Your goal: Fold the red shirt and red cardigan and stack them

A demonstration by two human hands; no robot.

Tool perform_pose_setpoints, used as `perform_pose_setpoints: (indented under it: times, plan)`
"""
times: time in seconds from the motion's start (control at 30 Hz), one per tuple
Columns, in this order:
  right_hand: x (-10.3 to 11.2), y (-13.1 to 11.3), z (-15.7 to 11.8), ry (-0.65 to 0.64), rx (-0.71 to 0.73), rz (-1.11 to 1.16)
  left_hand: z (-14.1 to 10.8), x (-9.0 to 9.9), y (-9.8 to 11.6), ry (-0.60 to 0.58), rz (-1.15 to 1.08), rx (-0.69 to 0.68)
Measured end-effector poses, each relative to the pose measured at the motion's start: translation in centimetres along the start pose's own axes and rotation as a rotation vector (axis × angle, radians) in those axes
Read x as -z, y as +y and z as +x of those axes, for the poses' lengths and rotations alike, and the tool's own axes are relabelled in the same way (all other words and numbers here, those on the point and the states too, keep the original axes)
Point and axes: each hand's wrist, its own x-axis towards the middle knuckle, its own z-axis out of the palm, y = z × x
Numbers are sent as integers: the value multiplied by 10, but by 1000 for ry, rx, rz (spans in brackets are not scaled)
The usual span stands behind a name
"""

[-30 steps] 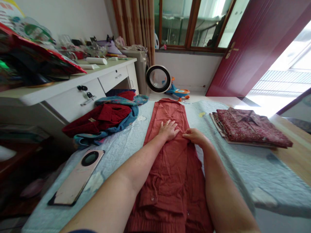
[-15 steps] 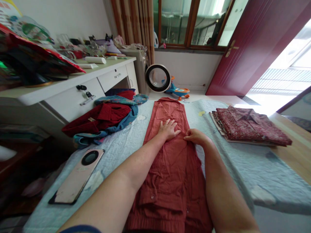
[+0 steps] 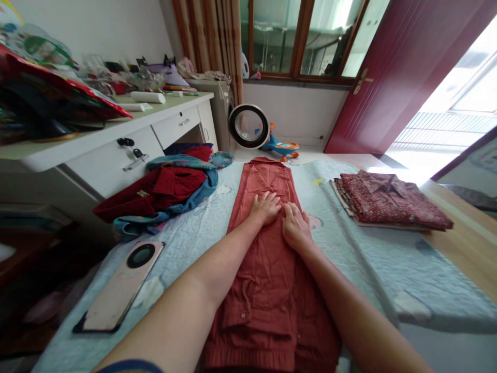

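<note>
A rust-red jacket [image 3: 267,280] lies folded lengthwise on the pale blue quilted cover [image 3: 194,248], its collar at the far end. Its gathered hem and a buttoned cuff show near me. My left hand [image 3: 266,208] rests flat on the upper middle of the jacket, fingers spread. Beside it, my right hand [image 3: 297,227] lies on the jacket's right part, fingers stretched forward against the cloth. Neither hand grips anything that I can see.
Folded patterned clothes [image 3: 388,202] are stacked at the right. Dark red and blue clothes [image 3: 166,186] lie heaped at the left, near a phone [image 3: 120,290]. Behind stand a white desk [image 3: 171,122], a washing machine with its round door [image 3: 249,126] open, and a blue ride-on toy [image 3: 281,146].
My right hand has let go of the jacket's right edge and moved left onto the cloth, its fingers opening out. My left hand stays pressed on the jacket.
</note>
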Motion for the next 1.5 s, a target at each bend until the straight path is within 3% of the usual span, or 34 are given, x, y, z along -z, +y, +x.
perform_pose_setpoints:
  times: [0.13, 0.3, 0.43, 0.57, 0.7, 0.9, 1.13, 1.3, 1.4, 1.5]
  plan:
    - [-3, 10, -18, -205, 51, -126, 0, 0, 1, -13, -3, 12]
    - [18, 17, -22, -320, 53, -204, 1, -1, 2, -6, -10, 21]
    - [23, 7, -21, -252, -7, -217, 1, -2, 1, 2, -20, 23]
    - [9, -2, -20, -109, 35, -95, 1, -1, -1, 9, -54, 26]
    - [-5, -1, -20, -172, 64, -53, 0, 2, -2, 167, -95, 110]
    - [-6, 0, -19, -225, 57, -78, -5, 7, -1, 335, -6, 361]
    - [-6, -1, -18, -238, 49, -72, -4, 6, 2, 216, 60, 377]
    - [2, -3, -15, -233, 76, -81, 11, 26, -27, -12, 46, 230]
    - [13, -3, -7, -259, 105, -82, 12, 34, -48, -15, 39, 156]
    - [25, -3, 8, -319, 118, -83, 3, 30, -59, 34, 47, 96]
